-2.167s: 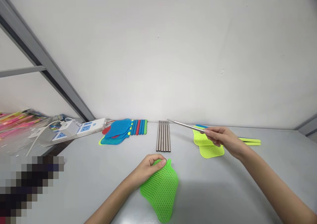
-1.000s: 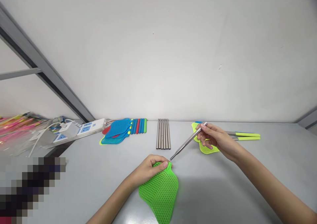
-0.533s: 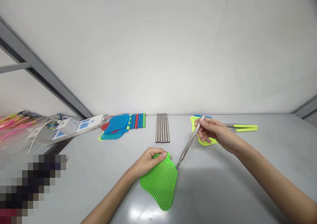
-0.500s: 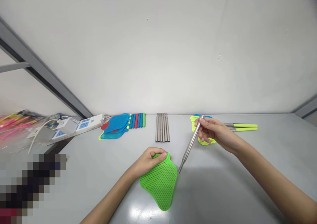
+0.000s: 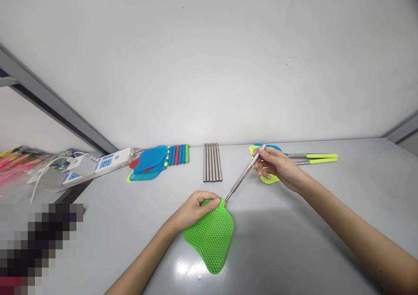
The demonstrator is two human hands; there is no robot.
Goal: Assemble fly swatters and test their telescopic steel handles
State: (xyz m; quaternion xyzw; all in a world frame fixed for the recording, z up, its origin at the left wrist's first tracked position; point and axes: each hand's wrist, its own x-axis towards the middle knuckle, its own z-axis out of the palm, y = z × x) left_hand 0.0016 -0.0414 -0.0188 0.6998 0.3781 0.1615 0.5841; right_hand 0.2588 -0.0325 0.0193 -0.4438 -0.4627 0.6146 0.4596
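Observation:
My left hand (image 5: 203,208) pinches a green fly swatter head (image 5: 212,238) near its neck, thumb on top. The perforated head hangs over the grey table, its wide part toward me. Between the thumb and fingers of my right hand (image 5: 269,162) is a telescopic metal rod (image 5: 243,177), slanting down to the left. Its thin lower tip is at the neck of the green head; I cannot tell whether it sits inside the neck or just beside it.
Several metal rods (image 5: 212,162) lie side by side near the wall. Blue swatter heads (image 5: 150,160) and coloured handle sleeves (image 5: 178,155) lie left of them. Swatters with yellow handles (image 5: 321,158) lie at the right. A power strip (image 5: 107,163) stands at the left edge.
My right hand has brought the rod's lower tip up and left, from beside the green head to its neck. My left hand keeps its hold. The view has shifted slightly.

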